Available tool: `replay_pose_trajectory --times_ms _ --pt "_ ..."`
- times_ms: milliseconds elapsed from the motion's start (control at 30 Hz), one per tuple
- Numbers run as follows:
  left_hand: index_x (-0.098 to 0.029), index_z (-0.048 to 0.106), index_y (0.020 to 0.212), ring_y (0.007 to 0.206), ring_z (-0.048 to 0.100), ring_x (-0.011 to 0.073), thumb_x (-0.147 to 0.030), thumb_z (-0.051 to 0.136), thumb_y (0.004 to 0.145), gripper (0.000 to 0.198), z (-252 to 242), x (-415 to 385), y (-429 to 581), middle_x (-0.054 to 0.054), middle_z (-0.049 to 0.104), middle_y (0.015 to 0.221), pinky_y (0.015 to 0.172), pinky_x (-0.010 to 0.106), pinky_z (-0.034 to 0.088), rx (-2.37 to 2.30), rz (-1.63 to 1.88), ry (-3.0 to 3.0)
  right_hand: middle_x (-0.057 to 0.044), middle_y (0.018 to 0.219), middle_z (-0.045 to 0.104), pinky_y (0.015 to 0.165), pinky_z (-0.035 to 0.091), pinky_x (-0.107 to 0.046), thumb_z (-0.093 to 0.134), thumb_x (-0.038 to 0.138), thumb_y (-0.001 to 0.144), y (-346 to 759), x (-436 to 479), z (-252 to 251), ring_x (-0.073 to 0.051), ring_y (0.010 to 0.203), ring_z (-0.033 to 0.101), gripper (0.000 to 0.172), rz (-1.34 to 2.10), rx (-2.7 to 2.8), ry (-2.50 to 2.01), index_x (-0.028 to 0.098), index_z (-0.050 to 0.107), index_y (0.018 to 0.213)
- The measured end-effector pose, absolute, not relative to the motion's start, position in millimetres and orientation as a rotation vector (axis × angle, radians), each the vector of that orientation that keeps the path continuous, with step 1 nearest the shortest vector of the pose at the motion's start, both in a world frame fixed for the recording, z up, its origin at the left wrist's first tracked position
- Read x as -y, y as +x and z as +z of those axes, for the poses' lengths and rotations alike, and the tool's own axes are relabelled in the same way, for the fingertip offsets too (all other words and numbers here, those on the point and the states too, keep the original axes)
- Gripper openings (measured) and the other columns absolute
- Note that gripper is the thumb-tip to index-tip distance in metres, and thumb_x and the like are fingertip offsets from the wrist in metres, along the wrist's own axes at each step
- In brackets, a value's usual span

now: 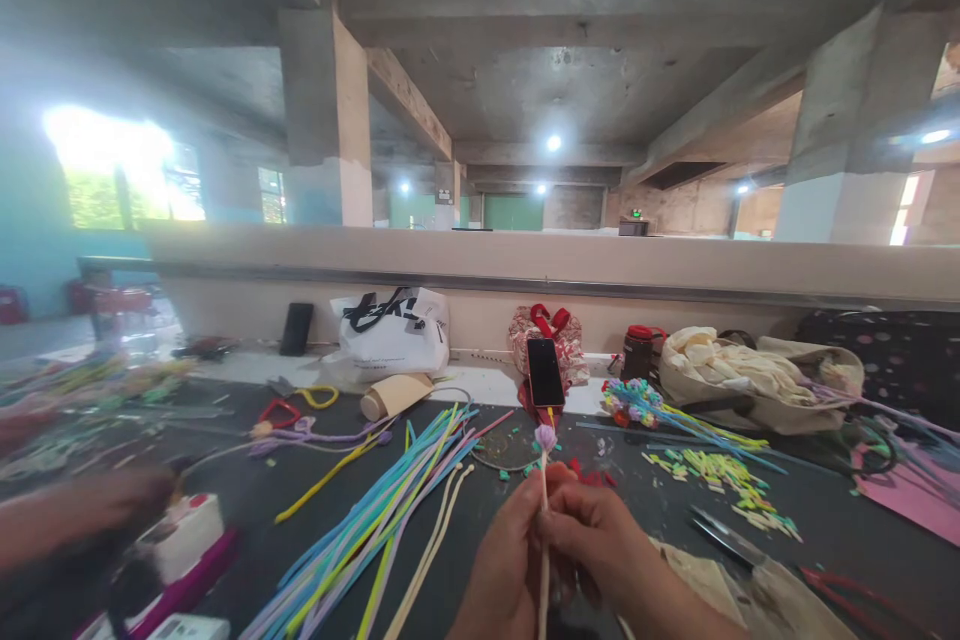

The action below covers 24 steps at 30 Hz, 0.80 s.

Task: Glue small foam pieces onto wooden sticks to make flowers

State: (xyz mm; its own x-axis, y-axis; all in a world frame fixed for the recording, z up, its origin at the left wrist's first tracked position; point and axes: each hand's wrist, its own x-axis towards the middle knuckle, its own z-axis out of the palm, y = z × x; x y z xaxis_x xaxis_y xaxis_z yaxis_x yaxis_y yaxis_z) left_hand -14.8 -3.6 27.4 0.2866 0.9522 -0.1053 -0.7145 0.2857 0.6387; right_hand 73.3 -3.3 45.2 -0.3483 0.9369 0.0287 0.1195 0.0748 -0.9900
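Observation:
Both my hands are close together at the lower middle, around one cream chenille stem held upright. A small lilac flower head tops it. My left hand is closed on the stem from the left, just below the flower head. From the right, my right hand pinches the same stem between thumb and fingers. Left of my hands lies a bundle of blue, yellow and lilac chenille stems, with a few loose cream stems beside it. Behind the flower, a phone leans upright.
Another person's blurred arm reaches in at left, near a white plug block. Scissors lie behind the bundle. At right are cut green-yellow pieces, a finished-looking flower bunch, pliers and a cloth bag.

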Motion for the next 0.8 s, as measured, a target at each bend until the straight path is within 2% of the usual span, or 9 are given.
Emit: replay_pose_trajectory --times_ms 133,300,467,567,667,733,800 --pt "-0.013 0.058 0.075 0.047 0.053 0.0106 -0.042 0.057 0.068 0.03 26 -3 -24 -0.001 0.058 0.057 0.043 0.02 0.038 -0.659 1.237 0.667 0.008 0.037 0.044 0.028 0.022 -0.014 0.052 0.035 0.065 82 0 48 -0.004 0.028 0.038 0.023 1.241 1.623 -1.15 0.017 0.044 0.052" --pt "-0.015 0.055 0.062 0.033 0.037 0.0037 -0.044 0.064 0.06 0.031 26 -4 -28 -0.008 0.043 0.041 0.034 0.015 0.021 -0.842 1.255 0.735 0.008 0.04 0.044 0.031 0.032 -0.015 0.049 0.027 0.069 86 -2 45 -0.006 0.031 0.042 0.021 1.163 1.747 -1.124 0.018 0.043 0.051" --pt "-0.013 0.06 0.068 0.036 0.04 0.0035 -0.038 0.069 0.057 0.028 30 -1 -30 -0.005 0.051 0.047 0.036 0.015 0.021 -0.843 1.247 0.835 0.007 0.04 0.044 0.031 0.031 -0.016 0.05 0.026 0.069 88 -2 42 -0.007 0.032 0.041 0.022 1.161 1.834 -1.157 0.017 0.045 0.049" --pt "-0.014 0.059 0.065 0.034 0.035 0.0017 -0.037 0.069 0.057 0.027 33 0 -31 -0.007 0.048 0.044 0.034 0.014 0.017 -0.851 1.229 0.811 0.007 0.039 0.041 0.031 0.027 -0.015 0.054 0.028 0.068 100 -6 50 -0.005 0.032 0.037 0.024 1.041 1.771 -1.197 0.016 0.048 0.048" --pt "-0.013 0.059 0.063 0.033 0.033 0.0001 -0.035 0.071 0.055 0.026 38 2 -30 -0.006 0.05 0.047 0.033 0.013 0.015 -0.859 1.198 0.772 0.007 0.044 0.044 0.034 0.025 -0.016 0.059 0.03 0.067 113 -12 58 -0.004 0.036 0.034 0.017 0.983 1.622 -1.114 0.015 0.057 0.06" --pt "-0.013 0.058 0.062 0.033 0.034 0.0003 -0.033 0.072 0.054 0.025 39 3 -28 -0.006 0.051 0.048 0.033 0.013 0.018 -0.834 1.176 0.76 0.007 0.047 0.047 0.035 0.022 -0.016 0.061 0.03 0.065 116 -16 60 -0.003 0.036 0.033 0.017 1.122 1.555 -1.058 0.015 0.062 0.073" --pt "-0.013 0.059 0.061 0.033 0.035 0.0004 -0.032 0.072 0.053 0.025 39 4 -27 -0.006 0.05 0.046 0.034 0.013 0.02 -0.813 1.168 0.774 0.007 0.046 0.047 0.035 0.02 -0.017 0.064 0.031 0.062 114 -19 57 -0.003 0.035 0.031 0.023 1.305 1.493 -1.019 0.015 0.063 0.078"
